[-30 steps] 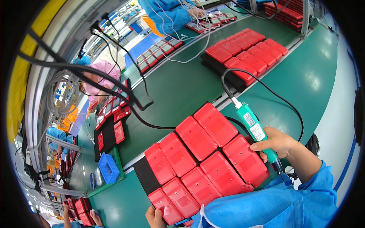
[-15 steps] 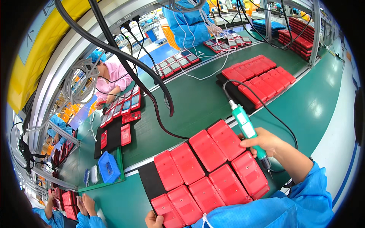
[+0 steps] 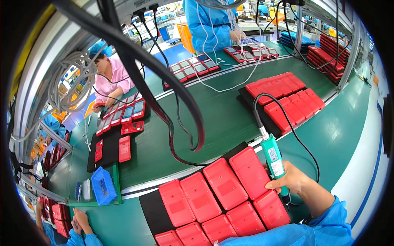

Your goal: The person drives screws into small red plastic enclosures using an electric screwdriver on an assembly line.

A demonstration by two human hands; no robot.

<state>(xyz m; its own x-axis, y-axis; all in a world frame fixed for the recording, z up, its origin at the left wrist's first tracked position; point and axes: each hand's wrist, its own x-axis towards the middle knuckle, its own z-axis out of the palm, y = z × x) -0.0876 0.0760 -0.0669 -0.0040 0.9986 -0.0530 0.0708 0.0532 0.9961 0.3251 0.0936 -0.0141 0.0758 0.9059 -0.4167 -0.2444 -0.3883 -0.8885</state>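
Observation:
My right hand (image 3: 292,180) is closed round a green electric screwdriver (image 3: 272,156), whose black cable leaves its upper end. Its thumb rests at the edge of a red plastic housing (image 3: 248,172), beside the screwdriver. Two rows of these red housings lie back side up on a black board (image 3: 154,211) in front of me, with small screw holes at their corners. The screwdriver's tip is hidden below my hand. My left hand is out of the picture, past the lower edge near the board's left corner.
Another black board with red housings (image 3: 283,86) lies farther off at the right. A blue bin (image 3: 104,186) holds small parts at the left. Thick black cables (image 3: 164,74) hang in front. Co-workers handle devices across the green bench (image 3: 213,110) and at the lower left.
The board of red housings sits lower in the picture, and my right hand and the screwdriver have shifted slightly down and right. My left hand, earlier at the board's near-left corner, has left the view.

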